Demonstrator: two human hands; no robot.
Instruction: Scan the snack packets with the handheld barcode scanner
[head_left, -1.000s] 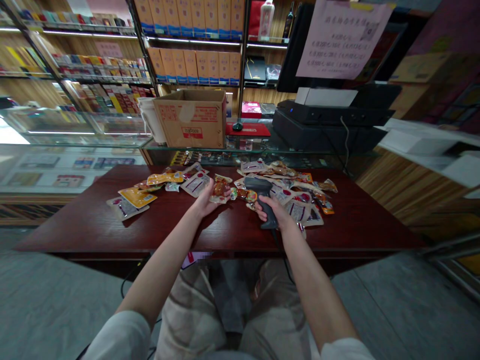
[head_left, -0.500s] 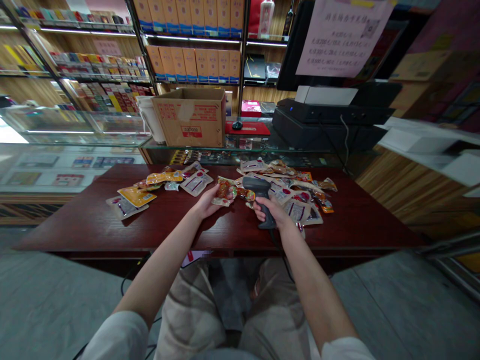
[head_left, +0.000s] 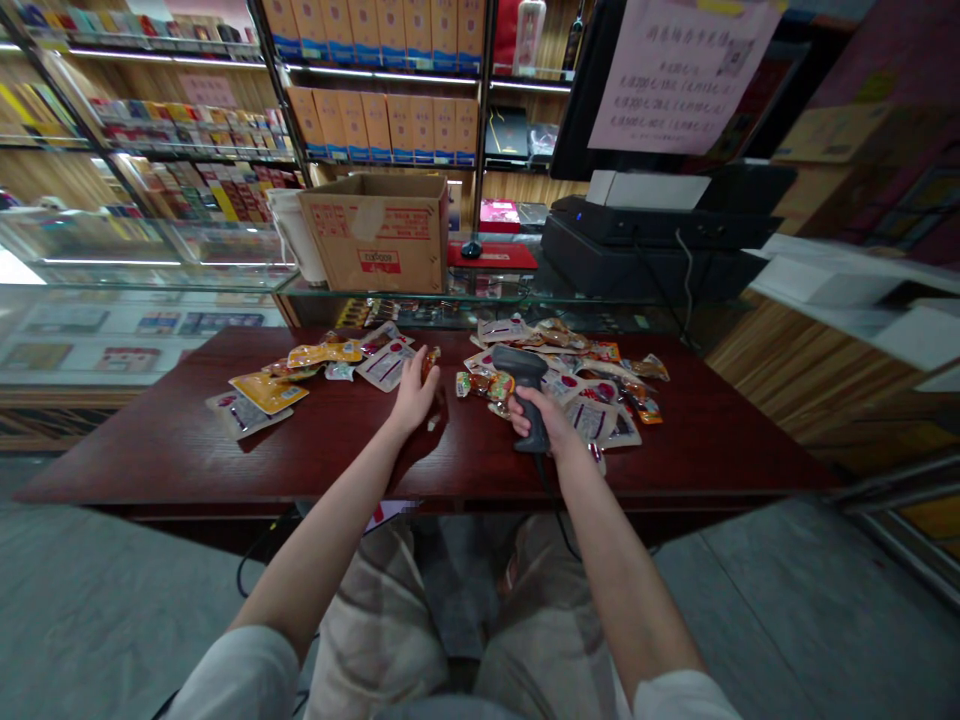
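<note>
My right hand [head_left: 541, 418] is wrapped round the grip of a dark handheld barcode scanner [head_left: 523, 372], its head pointing left over the snack packets. A cable hangs from its handle. Just left of the scanner lies an orange-brown snack packet [head_left: 480, 385]. My left hand [head_left: 415, 396], back upward, holds a reddish-brown vacuum-packed snack packet [head_left: 432, 359]; much of it is hidden behind the fingers. Beside that hand lies a pale packet with purple print [head_left: 385, 365]. Farther left are a yellow packet [head_left: 270, 393] and several others. A larger heap of packets [head_left: 592, 415] surrounds the scanner's right side.
The packets lie on a dark red wooden table [head_left: 337, 465]. Behind it a glass counter holds a cardboard box [head_left: 375, 240], a mouse [head_left: 472, 249] and black checkout equipment [head_left: 645, 245]. Stocked shelves stand at the back. A phone-like object [head_left: 386, 512] sits below the table's front edge.
My left hand has moved left with the reddish-brown packet, away from the scanner, and turned back upward. The orange-brown packet by the scanner now shows more fully. My right hand stays nearly in place.
</note>
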